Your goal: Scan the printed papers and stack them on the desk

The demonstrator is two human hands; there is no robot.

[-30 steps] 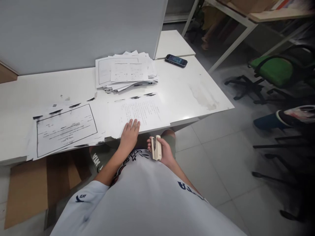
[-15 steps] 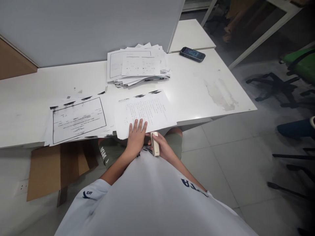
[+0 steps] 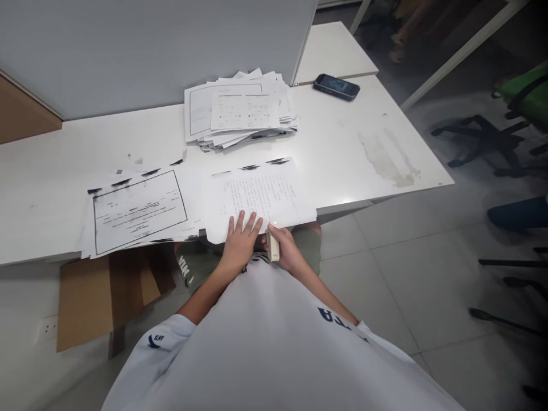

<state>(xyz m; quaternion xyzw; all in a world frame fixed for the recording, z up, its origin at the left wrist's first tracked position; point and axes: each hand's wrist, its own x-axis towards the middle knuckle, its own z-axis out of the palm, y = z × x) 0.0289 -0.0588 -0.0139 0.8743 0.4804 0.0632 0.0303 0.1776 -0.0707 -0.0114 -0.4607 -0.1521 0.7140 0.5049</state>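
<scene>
My left hand (image 3: pixel 240 242) lies flat, fingers spread, on the near edge of a printed sheet (image 3: pixel 257 194) at the front of the white table (image 3: pixel 351 154). My right hand (image 3: pixel 287 251) is closed round a cream stapler (image 3: pixel 273 244), whose nose touches the same sheet's near edge, just right of my left hand. A second set of sheets with a framed page (image 3: pixel 139 210) lies to the left.
A loose pile of papers (image 3: pixel 240 114) sits at the back by the grey partition (image 3: pixel 149 51). A dark phone (image 3: pixel 336 87) lies at the far right. Cardboard (image 3: pixel 85 299) stands under the table. Office chairs (image 3: pixel 505 131) stand on the tiled floor to the right.
My right hand has carried the stapler up from my lap to the near edge of the sheet. My left hand has stayed flat on the paper. The view has shifted slightly.
</scene>
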